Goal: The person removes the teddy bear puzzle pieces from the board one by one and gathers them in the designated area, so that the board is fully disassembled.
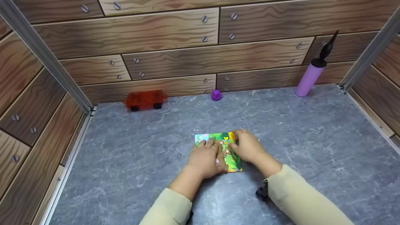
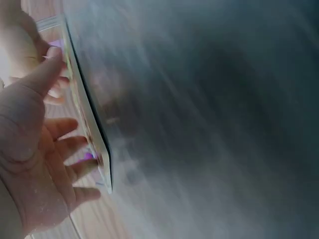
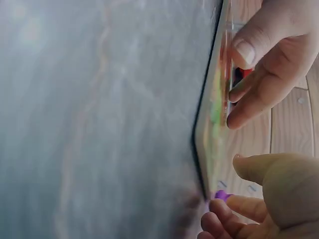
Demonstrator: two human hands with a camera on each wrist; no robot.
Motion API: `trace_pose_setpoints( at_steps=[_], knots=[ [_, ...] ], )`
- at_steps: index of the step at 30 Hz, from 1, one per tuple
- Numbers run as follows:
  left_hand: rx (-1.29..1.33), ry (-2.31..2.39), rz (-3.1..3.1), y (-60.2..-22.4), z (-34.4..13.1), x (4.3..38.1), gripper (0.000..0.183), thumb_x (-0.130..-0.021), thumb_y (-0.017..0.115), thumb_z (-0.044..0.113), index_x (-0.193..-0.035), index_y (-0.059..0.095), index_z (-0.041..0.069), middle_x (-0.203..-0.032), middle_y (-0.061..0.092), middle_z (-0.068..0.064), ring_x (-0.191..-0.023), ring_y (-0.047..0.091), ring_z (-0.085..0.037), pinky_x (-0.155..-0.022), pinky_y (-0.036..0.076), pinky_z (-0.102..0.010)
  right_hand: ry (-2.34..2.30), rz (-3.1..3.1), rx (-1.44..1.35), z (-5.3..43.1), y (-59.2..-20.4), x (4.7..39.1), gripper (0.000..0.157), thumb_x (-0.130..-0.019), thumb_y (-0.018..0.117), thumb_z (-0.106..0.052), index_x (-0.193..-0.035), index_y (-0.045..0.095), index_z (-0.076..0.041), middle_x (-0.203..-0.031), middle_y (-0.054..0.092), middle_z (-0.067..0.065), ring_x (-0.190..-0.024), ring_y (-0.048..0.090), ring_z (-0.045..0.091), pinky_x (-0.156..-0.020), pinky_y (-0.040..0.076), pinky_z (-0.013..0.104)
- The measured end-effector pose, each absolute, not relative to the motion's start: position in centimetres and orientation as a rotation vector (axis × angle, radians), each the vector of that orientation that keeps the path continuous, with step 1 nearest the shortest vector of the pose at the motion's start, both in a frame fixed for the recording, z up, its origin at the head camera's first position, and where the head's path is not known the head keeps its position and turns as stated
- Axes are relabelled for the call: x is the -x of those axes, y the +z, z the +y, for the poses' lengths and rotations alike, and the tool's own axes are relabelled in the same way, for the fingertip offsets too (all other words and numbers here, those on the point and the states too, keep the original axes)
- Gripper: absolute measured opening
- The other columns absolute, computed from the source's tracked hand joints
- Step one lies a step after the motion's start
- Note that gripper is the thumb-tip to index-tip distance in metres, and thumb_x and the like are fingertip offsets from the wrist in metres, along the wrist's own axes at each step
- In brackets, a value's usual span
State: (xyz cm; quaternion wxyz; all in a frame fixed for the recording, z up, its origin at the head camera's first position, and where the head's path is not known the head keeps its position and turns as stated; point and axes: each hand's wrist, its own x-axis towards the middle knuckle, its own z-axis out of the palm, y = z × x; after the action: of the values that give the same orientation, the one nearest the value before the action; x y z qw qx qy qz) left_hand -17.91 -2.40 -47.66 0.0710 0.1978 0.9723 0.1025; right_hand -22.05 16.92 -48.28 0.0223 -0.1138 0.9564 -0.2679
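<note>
A flat square board (image 1: 231,160) with a bright printed picture, mostly green and brown, lies on the grey marbled table. Its thick pale edge shows side-on in both wrist views. My left hand (image 1: 203,158) spreads over the board's left part, its fingers (image 2: 70,147) reaching away from me and the thumb near the close edge. At the far right corner is my right hand (image 1: 250,146). Its bent fingers (image 3: 224,216) come right up to that corner, while the thumb (image 3: 256,167) stands raised over the picture. Both palms hide part of the board.
A translucent red toy wagon (image 1: 145,100) with black wheels stands at the back left. By the back wall are a small purple rubber duck (image 1: 216,95) and a purple hand pump (image 1: 309,80) with a black top. Wood-patterned panels enclose the table (image 1: 134,162).
</note>
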Motion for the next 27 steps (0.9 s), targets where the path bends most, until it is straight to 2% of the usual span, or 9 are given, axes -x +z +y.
trace_pose_setpoints(
  at_steps=[7,15,22,27],
  knots=[
    [-0.505,0.387,2.934,-47.9,-1.6,18.0,0.096,-0.079,0.085,0.062,-0.157,0.053,0.018,-0.162,0.047,-0.010,-0.147,0.043,-0.039,-0.117,0.038,-0.061,-0.908,2.936,0.212,16.2,-49.0,22.4,0.053,-0.099,0.076,-0.021,-0.140,0.061,0.009,-0.134,0.062,0.029,-0.126,0.059,0.046,-0.109,0.047,0.059],
    [-0.449,0.506,2.881,-47.8,-1.7,17.9,0.096,-0.078,0.090,0.055,-0.158,0.052,0.019,-0.164,0.044,-0.010,-0.151,0.037,-0.040,-0.119,0.036,-0.063,-0.956,2.932,0.130,15.8,-49.2,22.4,0.047,-0.096,0.079,-0.017,-0.135,0.066,0.006,-0.129,0.063,0.026,-0.120,0.062,0.044,-0.105,0.049,0.056],
    [-0.418,0.555,2.860,-48.1,-1.6,18.1,0.094,-0.079,0.091,0.053,-0.158,0.052,0.020,-0.166,0.042,-0.009,-0.153,0.033,-0.040,-0.121,0.032,-0.063,-1.054,2.843,0.055,15.7,-49.1,22.9,0.046,-0.096,0.079,-0.017,-0.133,0.065,0.008,-0.130,0.062,0.027,-0.124,0.060,0.042,-0.108,0.048,0.055],
    [-0.396,0.585,2.849,-48.4,-1.7,18.1,0.097,-0.077,0.092,0.053,-0.158,0.052,0.016,-0.166,0.042,-0.009,-0.153,0.033,-0.038,-0.123,0.030,-0.062,-1.085,2.804,0.018,15.6,-49.1,23.2,0.045,-0.094,0.079,-0.013,-0.130,0.065,0.009,-0.127,0.064,0.027,-0.121,0.061,0.042,-0.106,0.049,0.054]
  ],
)
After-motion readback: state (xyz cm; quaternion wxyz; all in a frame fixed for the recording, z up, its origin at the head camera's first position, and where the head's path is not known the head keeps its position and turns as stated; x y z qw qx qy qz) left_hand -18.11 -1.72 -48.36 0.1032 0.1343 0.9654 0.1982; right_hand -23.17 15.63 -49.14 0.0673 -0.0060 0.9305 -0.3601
